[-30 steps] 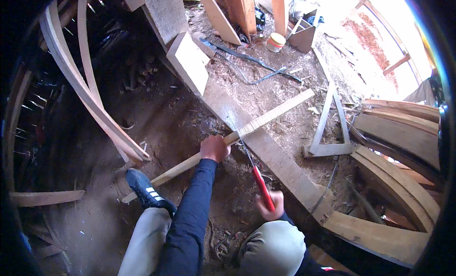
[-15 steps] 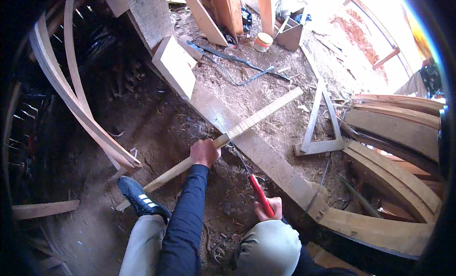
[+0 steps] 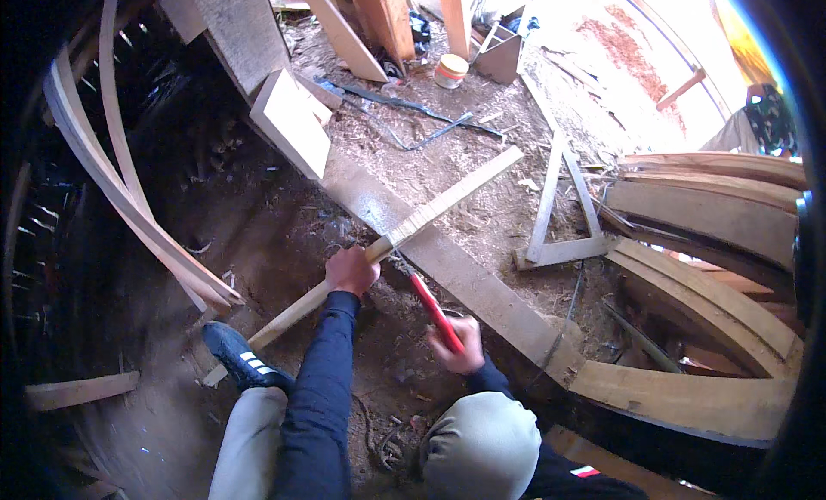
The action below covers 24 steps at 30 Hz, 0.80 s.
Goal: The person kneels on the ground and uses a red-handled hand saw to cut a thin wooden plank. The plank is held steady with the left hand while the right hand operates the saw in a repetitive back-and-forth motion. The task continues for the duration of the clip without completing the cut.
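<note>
A long pale wooden strip [image 3: 456,196] lies slantwise across a thick plank [image 3: 482,289], its far end reaching past the plank. Closely spaced cross lines mark its upper face. My left hand [image 3: 351,270] is closed around the strip just short of the plank. In my right hand [image 3: 459,345] is the red handle of a handsaw [image 3: 436,313]. Its thin dark blade meets the strip's near side, just beyond my left hand; the blade's tip is hidden. The strip's near end lies beside my shoe [image 3: 245,355], down on the ground.
A wooden triangle frame [image 3: 564,254] lies right of the plank. Curved timbers [image 3: 701,209] are stacked at the right, with more curved pieces [image 3: 129,190] at the left. A pale block [image 3: 291,121], a lidded jar [image 3: 450,70] and a dark strap [image 3: 404,104] lie farther off.
My right hand has pushed the saw forward, bringing its red handle nearer the strip and leaving less blade showing. My left hand keeps its grip. The whole view has shifted slightly.
</note>
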Each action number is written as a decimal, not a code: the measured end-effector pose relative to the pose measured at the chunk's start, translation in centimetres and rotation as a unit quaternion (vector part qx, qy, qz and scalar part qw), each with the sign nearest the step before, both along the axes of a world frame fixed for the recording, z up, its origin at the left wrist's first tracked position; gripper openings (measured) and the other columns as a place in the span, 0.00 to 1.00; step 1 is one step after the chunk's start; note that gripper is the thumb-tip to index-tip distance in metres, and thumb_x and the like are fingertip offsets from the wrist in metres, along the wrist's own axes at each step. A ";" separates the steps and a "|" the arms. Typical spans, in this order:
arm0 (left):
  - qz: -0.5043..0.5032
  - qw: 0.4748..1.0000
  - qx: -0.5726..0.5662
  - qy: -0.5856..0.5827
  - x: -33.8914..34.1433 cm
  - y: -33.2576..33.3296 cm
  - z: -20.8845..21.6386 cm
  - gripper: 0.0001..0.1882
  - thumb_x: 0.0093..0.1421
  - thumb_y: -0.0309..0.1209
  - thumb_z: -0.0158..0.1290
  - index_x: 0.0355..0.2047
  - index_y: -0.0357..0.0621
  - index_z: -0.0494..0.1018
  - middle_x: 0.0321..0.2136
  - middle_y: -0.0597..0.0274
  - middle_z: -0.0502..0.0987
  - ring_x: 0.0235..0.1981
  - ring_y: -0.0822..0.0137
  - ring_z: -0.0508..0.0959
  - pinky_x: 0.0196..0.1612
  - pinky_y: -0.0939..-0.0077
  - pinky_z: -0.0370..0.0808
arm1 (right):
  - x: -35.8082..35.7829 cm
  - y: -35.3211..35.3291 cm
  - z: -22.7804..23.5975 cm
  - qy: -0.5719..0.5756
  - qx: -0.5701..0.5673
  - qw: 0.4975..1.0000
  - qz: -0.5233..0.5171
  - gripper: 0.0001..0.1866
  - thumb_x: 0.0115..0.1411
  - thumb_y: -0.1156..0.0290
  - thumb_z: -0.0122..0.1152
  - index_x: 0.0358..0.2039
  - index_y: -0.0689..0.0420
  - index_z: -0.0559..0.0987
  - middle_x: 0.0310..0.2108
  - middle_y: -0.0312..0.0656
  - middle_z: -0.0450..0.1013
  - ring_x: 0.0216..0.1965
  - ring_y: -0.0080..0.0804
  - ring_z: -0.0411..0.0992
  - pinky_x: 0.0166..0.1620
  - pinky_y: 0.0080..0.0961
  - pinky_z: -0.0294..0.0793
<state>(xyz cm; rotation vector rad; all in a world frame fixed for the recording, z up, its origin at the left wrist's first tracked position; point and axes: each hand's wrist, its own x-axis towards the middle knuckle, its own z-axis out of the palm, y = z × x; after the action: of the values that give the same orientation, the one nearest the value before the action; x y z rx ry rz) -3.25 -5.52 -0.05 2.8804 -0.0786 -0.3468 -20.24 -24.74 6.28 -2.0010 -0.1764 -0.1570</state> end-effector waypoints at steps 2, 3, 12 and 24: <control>-0.001 1.000 -0.001 0.000 0.0 0.5 0.1 0.17 0.48 0.45 0.59 0.29 0.44 0.81 0.29 0.48 0.81 0.33 0.49 0.82 0.40 0.58 0.79 | 4.0 2.6 -1.8 0.031 0.070 0.997 0.028 0.12 0.49 0.73 0.63 0.16 0.57 0.68 0.12 0.42 0.58 0.12 0.30 0.59 0.20 0.28 0.60; -0.002 1.000 0.001 -0.003 0.1 0.4 -0.1 0.17 0.48 0.45 0.59 0.29 0.44 0.81 0.29 0.48 0.81 0.33 0.49 0.82 0.40 0.58 0.79 | 3.7 2.8 -1.6 0.027 0.062 0.998 0.005 0.12 0.49 0.73 0.63 0.16 0.57 0.67 0.12 0.41 0.58 0.12 0.29 0.59 0.20 0.27 0.60; 0.014 1.000 -0.022 -0.017 -0.5 0.2 0.7 0.16 0.48 0.44 0.60 0.29 0.45 0.81 0.28 0.46 0.80 0.33 0.47 0.82 0.39 0.56 0.79 | -3.4 0.1 0.2 0.032 0.045 0.998 -0.005 0.11 0.48 0.76 0.60 0.14 0.57 0.68 0.10 0.38 0.58 0.10 0.26 0.60 0.19 0.26 0.60; 0.013 0.998 0.000 -0.063 -0.5 0.8 0.2 0.14 0.48 0.43 0.59 0.27 0.46 0.81 0.25 0.50 0.80 0.28 0.49 0.82 0.35 0.57 0.80 | -4.9 -1.5 0.4 0.086 0.002 0.996 -0.002 0.13 0.50 0.74 0.61 0.14 0.55 0.67 0.09 0.34 0.56 0.10 0.23 0.58 0.18 0.25 0.61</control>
<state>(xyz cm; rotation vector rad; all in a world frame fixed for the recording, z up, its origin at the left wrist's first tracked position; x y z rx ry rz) -3.78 -4.73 0.10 2.8976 -0.0638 -0.1595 -25.16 -26.29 6.67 -2.0007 -0.0622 0.0131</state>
